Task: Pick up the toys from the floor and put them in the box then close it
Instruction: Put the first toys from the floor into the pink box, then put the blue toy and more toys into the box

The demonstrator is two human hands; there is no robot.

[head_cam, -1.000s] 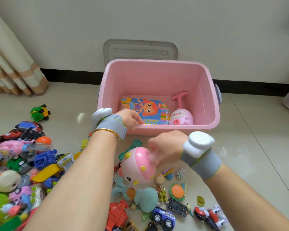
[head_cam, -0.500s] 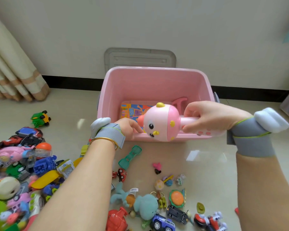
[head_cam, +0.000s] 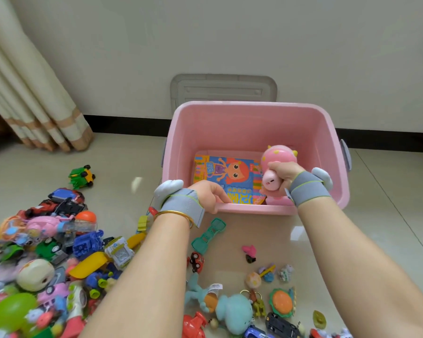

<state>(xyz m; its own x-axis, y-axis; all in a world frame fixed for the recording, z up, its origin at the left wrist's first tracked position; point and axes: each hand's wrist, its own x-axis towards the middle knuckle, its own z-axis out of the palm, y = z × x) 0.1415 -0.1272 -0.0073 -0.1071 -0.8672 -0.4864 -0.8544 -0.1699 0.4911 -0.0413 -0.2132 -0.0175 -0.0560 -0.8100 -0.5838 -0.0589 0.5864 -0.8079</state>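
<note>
- The pink chick toy (head_cam: 277, 164) is in my right hand (head_cam: 282, 175), inside the pink box (head_cam: 230, 123) at its right side, above the bottom and head-end pointing to the far wall. I judge it is held low so it can be set down rather than dropped.
- My right grip is clenched around the toy's narrow handle part; my fingers cover it, so its lower end is mostly hidden.
- The toy looks like hard, glossy plastic: a rounded pink head with yellow knobs and a paler pink stem with a small printed face.
- My left hand (head_cam: 209, 195) curls over the box's near rim, fingers inside, grasping the edge. I judge this steadies the light box while I load it.
- Beside the toy, on the box floor, lies a colourful picture book (head_cam: 226, 175), flat, with another pink toy (head_cam: 276, 200) partly hidden under my right wrist.
- The grey lid (head_cam: 224, 90) leans against the wall behind the box, so closing comes last.
- On the floor near me many toys remain: a teal plush (head_cam: 232, 311), a small red car (head_cam: 196, 261), a green skateboard (head_cam: 208, 235), and a dense pile (head_cam: 49, 254) to the left.
</note>
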